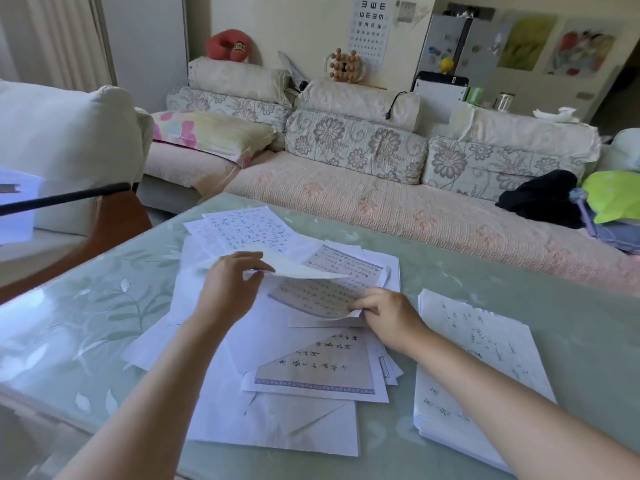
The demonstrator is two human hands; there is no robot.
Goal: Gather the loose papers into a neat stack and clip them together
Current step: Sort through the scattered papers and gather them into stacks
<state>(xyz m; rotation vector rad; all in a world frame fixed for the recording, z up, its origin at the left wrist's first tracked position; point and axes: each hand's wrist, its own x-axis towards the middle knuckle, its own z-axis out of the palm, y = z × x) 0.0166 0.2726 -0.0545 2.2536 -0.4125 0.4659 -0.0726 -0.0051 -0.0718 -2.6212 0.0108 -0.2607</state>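
Loose sheets of paper (277, 420) with handwritten characters lie scattered in an untidy overlapping pile across the middle of the glass-topped table (86, 323). My left hand (232, 285) pinches the edge of a white sheet (294, 268) lifted off the pile. My right hand (384, 313) pinches the near corner of a grey-bordered calligraphy sheet (318, 296) lying under it. A squared stack of papers (474, 372) sits apart to the right. No clip is in sight.
A floral sofa (346, 188) with cushions runs behind the table. Dark clothing (540, 199) and a green item (613, 195) lie on its right end. A black rod (62, 199) and a white chair (69, 140) stand at the left.
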